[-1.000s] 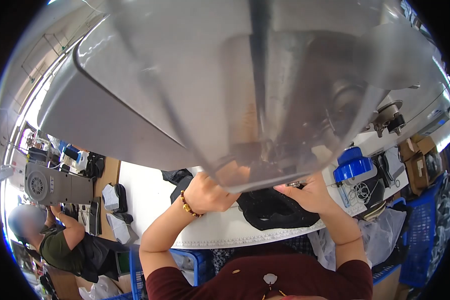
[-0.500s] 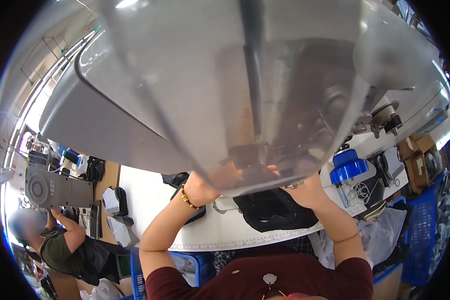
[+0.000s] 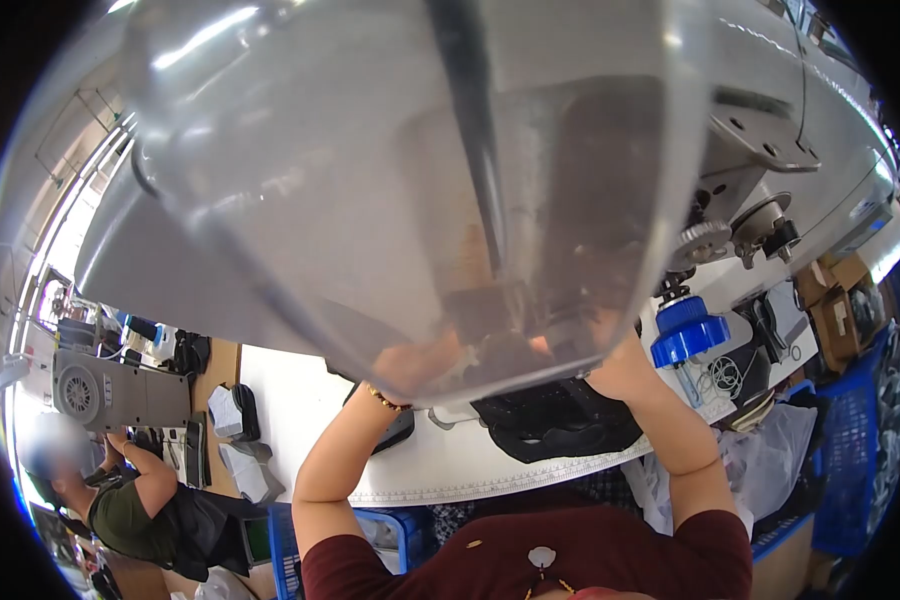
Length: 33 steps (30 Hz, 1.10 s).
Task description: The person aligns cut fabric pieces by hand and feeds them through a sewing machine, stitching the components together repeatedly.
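Note:
Black fabric pieces lie on the white table in front of a large grey sewing machine. My left hand, with a beaded bracelet at the wrist, is under the clear plastic shield, left of the fabric; its fingers are blurred through the plastic. My right hand is at the upper right of the fabric, its fingers also mostly behind the shield. What either hand grips cannot be made out.
A blue round part sits right of my right hand. A blue crate and cardboard boxes are at the far right. A co-worker sits at another machine on the left. A ruler strip runs along the table's front edge.
The shield has shifted left and down in view, covering more of my hands. My left hand has moved from the front of the fabric to behind the shield; my right fingers are now hidden too.

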Motion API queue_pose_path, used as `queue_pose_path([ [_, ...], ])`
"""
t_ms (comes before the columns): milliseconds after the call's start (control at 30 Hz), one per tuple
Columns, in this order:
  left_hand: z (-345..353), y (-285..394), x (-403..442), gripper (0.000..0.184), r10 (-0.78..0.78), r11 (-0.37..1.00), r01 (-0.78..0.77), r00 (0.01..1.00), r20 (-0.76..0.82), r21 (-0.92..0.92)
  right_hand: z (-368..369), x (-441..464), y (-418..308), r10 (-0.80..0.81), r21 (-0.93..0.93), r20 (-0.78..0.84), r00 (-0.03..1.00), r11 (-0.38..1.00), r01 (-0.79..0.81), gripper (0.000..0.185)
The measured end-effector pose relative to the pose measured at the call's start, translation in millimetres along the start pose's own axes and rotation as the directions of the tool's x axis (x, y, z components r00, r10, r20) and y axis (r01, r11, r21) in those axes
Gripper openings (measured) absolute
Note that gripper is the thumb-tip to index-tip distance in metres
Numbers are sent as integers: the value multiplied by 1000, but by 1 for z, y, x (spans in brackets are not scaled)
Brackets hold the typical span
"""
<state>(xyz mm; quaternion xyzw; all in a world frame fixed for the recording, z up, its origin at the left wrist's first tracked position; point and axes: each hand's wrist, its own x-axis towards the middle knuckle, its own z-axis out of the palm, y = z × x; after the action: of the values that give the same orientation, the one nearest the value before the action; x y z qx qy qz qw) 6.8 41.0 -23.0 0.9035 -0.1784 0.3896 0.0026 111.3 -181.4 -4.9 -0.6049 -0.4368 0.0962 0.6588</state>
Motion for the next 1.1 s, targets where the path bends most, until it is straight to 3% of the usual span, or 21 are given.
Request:
queue_pose_path([
  [33, -1, 1, 3, 14, 42, 997, -40, 999, -25, 68, 0, 0, -1, 3, -9, 11, 1000, 1000, -3, 14],
  [133, -17, 7, 23, 16, -13, 995, 18, 999, 52, -97, -6, -3, -3, 37, -106, 72, 997, 994, -30, 14],
  [233, -27, 40, 33, 14, -284, 935, 265, 957, -50, -234, -17, -12, -5, 172, -7, 175, 969, 985, -174, 18],
  [300, -27, 67, 27, 11, -502, 591, 531, 831, 238, -607, -8, -9, -8, 85, 18, 63, 994, 996, -86, 21],
  [333, -22, 82, 24, 8, -448, 334, 625, 764, 464, -706, -4, -9, -9, 44, 27, 3, 999, 999, -44, 24],
  [367, -17, 93, 22, 9, -323, 53, 702, 685, 653, -710, -1, -9, -6, 2, -91, -49, 999, 996, -6, 24],
  [433, 4, 96, 12, 17, -203, -230, 741, 598, 776, -631, 3, -6, 4, -100, -328, -129, 987, 943, 53, 24],
  [467, 9, 96, 7, 21, -128, -362, 744, 557, 820, -562, 0, -6, 3, -158, -370, -76, 985, 921, 119, 26],
  [567, 1, 75, 13, 25, -174, -571, 589, 594, 786, -572, -12, -14, -1, -242, -558, 30, 970, 801, 217, 28],
  [600, -4, 67, 14, 26, -127, -610, 589, 587, 799, -530, -14, -12, -6, -414, -698, 230, 881, 560, 445, 27],
  [700, -12, 62, 16, 23, -181, -296, 761, 549, 816, -577, -4, -20, 8, -370, -633, 328, 869, 596, 493, 33],
  [733, -12, 57, 7, 21, -206, -70, 790, 586, 784, -609, 1, -17, 7, -419, -642, 307, 855, 571, 511, 37],
  [767, -9, 44, -7, 24, -241, 484, 606, 786, 569, -632, 3, -13, 9, -479, -660, 297, 826, 522, 540, 37],
  [800, -18, 33, -16, 33, -446, 537, 758, 628, 638, -370, 6, -10, 6, -507, -660, 273, 818, 520, 542, 33],
  [833, -19, 17, -36, 42, -583, 683, 725, 616, 530, -90, 9, -7, 2, -534, -661, 247, 808, 517, 544, 28],
  [867, -20, -2, -60, 44, -594, 777, 624, 683, 425, 84, 10, -6, 5, -538, -647, 227, 812, 540, 538, 29],
  [900, -23, -18, -79, 46, -618, 768, 609, 623, 480, 198, 12, -6, 10, -539, -634, 204, 817, 563, 530, 30],
  [967, -19, -30, -113, 43, -551, 812, 572, 683, 478, 118, 13, -6, 12, -536, -628, 190, 823, 578, 521, 32],
  [1100, -16, -28, -123, 43, -562, 804, 594, 742, 367, 30, 13, -9, 14, -509, -660, 225, 831, 548, 514, 35],
])
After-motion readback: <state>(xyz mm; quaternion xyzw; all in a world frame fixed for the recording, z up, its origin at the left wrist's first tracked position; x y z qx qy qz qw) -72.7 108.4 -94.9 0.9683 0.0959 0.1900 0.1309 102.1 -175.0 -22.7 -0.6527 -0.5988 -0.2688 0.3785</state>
